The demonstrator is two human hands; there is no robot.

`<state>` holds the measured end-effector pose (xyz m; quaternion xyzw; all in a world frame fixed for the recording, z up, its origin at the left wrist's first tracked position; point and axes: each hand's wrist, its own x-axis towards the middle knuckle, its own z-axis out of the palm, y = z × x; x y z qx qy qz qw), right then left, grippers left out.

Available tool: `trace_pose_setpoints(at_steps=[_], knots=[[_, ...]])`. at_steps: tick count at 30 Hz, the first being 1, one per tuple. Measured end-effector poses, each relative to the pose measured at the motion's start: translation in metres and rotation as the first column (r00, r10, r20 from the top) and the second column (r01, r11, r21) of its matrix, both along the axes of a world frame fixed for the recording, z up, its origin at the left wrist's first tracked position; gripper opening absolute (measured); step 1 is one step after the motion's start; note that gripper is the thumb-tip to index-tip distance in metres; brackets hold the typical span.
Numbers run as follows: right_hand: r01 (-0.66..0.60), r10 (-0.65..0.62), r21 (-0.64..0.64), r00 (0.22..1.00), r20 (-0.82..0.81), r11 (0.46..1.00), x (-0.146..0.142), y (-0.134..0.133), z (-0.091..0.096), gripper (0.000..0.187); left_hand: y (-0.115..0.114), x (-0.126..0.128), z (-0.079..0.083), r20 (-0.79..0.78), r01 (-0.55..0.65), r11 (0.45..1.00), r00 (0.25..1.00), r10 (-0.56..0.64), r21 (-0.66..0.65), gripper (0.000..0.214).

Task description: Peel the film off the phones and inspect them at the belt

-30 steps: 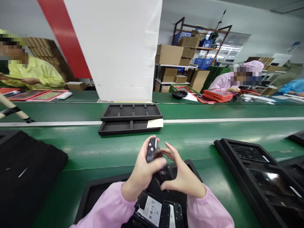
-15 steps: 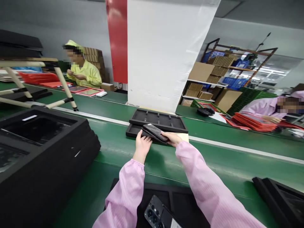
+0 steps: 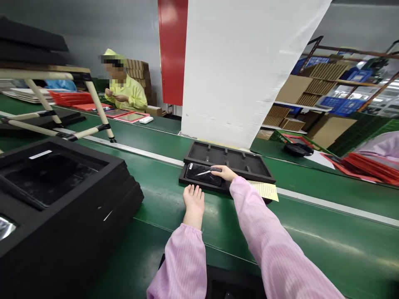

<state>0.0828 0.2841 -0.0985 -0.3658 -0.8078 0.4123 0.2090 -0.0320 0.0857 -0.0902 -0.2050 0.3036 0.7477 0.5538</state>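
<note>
A black smartphone (image 3: 199, 173), with a small white label at its left end, lies screen up at the left of the front black foam tray (image 3: 183, 181). My right hand (image 3: 223, 172) pinches the phone's right end. In front of the tray, my left hand (image 3: 193, 200) is open, palm up with fingers stretched, holding nothing. A second foam tray (image 3: 238, 161) with several compartments sits behind and partly over the front one. A yellow sheet of small dots (image 3: 264, 190) lies at the right. Below my forearms is another black foam tray (image 3: 234, 276), mostly hidden.
Stacked black foam trays (image 3: 77, 207) with phones stand at the left on the green conveyor (image 3: 327, 232). Behind them is a pipe-frame stand (image 3: 102, 118). A co-worker in yellow (image 3: 127, 91) sits across the line. A white-wrapped pillar (image 3: 237, 74) and red folders (image 3: 358, 166) are beyond.
The phone has gone from tilted between both hands to flat in the front tray. My left hand has let go and drawn back towards me. The camera view has turned left.
</note>
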Motion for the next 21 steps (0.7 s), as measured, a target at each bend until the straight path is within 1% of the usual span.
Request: trace_pose_setpoints(at_steps=[3,6,9,12,14,17,19,21], knots=[[-0.043,0.044,-0.020,0.998,0.036,0.999,-0.001,-0.003,-0.003,0.026,0.000,0.000,-0.003,-0.008,-0.026,0.999,1.000,0.026,-0.041,0.041],[-0.062,0.062,0.012,0.997,0.040,0.998,-0.005,-0.013,0.000,0.028,0.001,-0.001,-0.005,-0.030,-0.051,0.994,0.998,0.049,-0.094,0.042],[-0.060,0.059,0.082,0.998,0.013,0.995,-0.007,-0.024,0.009,0.026,0.001,-0.002,-0.006,-0.052,-0.067,0.989,0.997,0.061,-0.131,0.044],[-0.053,0.059,0.143,0.998,-0.038,0.988,-0.006,-0.031,0.025,0.023,0.000,-0.004,-0.008,-0.079,-0.084,0.986,0.994,0.073,-0.145,0.043],[-0.018,0.035,0.184,0.995,-0.091,0.983,-0.003,-0.031,0.037,0.025,0.000,-0.004,-0.009,-0.112,-0.096,0.984,0.990,0.080,-0.148,0.042],[0.079,-0.032,0.244,0.981,-0.190,0.967,0.001,-0.028,0.052,0.032,-0.001,-0.004,-0.009,-0.201,-0.110,0.983,0.976,0.079,-0.146,0.040],[0.126,-0.063,0.266,0.971,-0.232,0.956,0.005,-0.027,0.056,0.033,-0.001,-0.004,-0.007,-0.292,-0.115,0.984,0.954,0.070,-0.139,0.036],[0.163,-0.095,0.276,0.965,-0.247,0.947,0.012,-0.027,0.056,0.033,-0.002,-0.004,-0.002,-0.412,-0.116,0.986,0.910,0.057,-0.121,0.031]])
